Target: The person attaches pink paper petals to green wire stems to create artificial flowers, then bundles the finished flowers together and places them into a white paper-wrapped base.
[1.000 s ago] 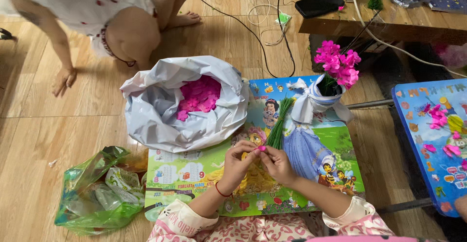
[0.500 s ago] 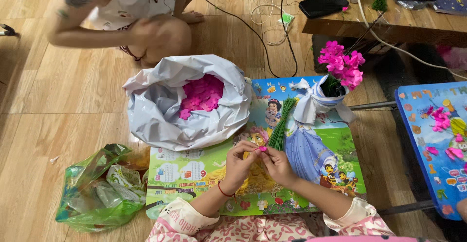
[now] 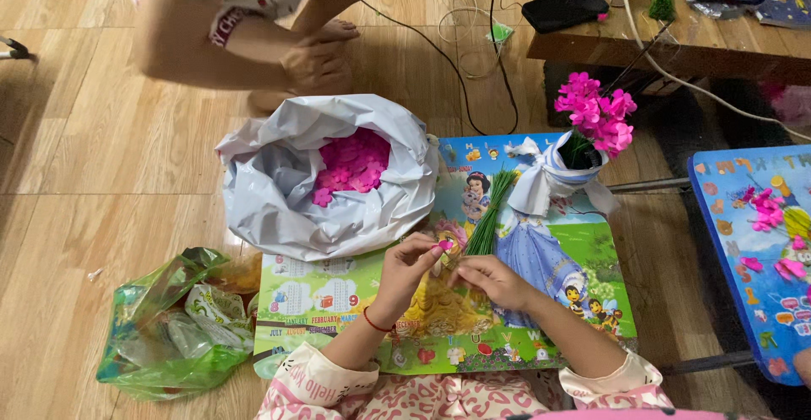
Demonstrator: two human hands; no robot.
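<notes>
Wood-plank floor all round, low folding worktop (image 3: 591,302) with a glossy cartoon-print top in the middle. I take that worktop as my landmark.

Left hand (image 3: 405,268) and right hand (image 3: 490,280) meet above the worktop's near-centre. Left grip is pinched shut on a small pink petal piece (image 3: 445,245). Right grip is closed too, fingertips meeting the left's at the petal; I think it holds a thin stem, but that's too small to confirm.

Judgement on doing this well: keep both wrists low over the worktop, pinch the petal by its edge so the centre stays free, feed the stem straight, don't crush the petal.

Materials:
- Green stems bundle (image 3: 490,217): thin, stiff, straight, fanned on the worktop just beyond the hands.
- White plastic bag (image 3: 279,192): crinkly, soft, rolled open at the worktop's far-left corner, full of loose pink petals (image 3: 351,162), flat and matte.
- Finished pink flowers (image 3: 596,116) standing in a white-wrapped holder (image 3: 541,179) at the worktop's far edge.
- Green plastic bag (image 3: 160,327): translucent, crumpled, on the floor left of the worktop.
- Second printed worktop (image 3: 752,242) to the right, with a few pink pieces on it.

Another person crouches on the floor beyond the white bag, clear of my hands.
</notes>
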